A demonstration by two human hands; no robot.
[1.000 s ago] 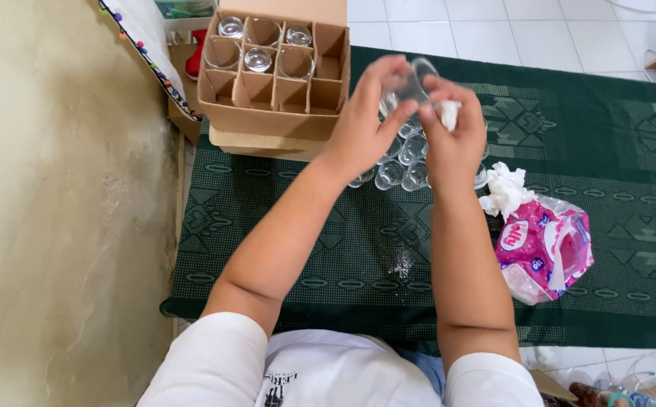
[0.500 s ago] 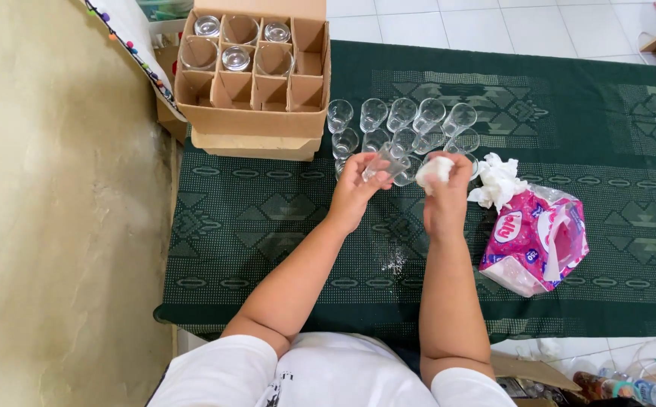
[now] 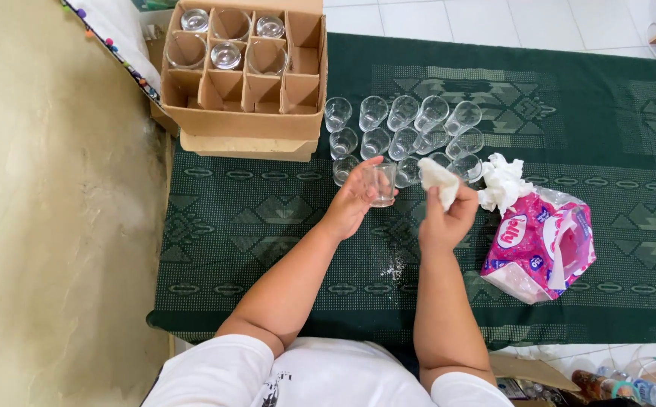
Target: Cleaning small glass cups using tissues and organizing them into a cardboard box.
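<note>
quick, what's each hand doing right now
Left hand: closed around a small clear glass.
Right hand: closed on a crumpled white tissue.

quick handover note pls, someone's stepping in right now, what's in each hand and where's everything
Left hand: holds a small clear drinking glass above the green patterned mat.
Right hand: grips a crumpled white tissue, apart from the glass.
Clear glasses in rows stand on the mat beyond the hands.
Brown cardboard divider box: four glasses in its compartments, the rest empty.
Pink tissue pack lies open to the right, tissue sticking out.
Whether the standing glasses are already wiped cannot be told.
</note>
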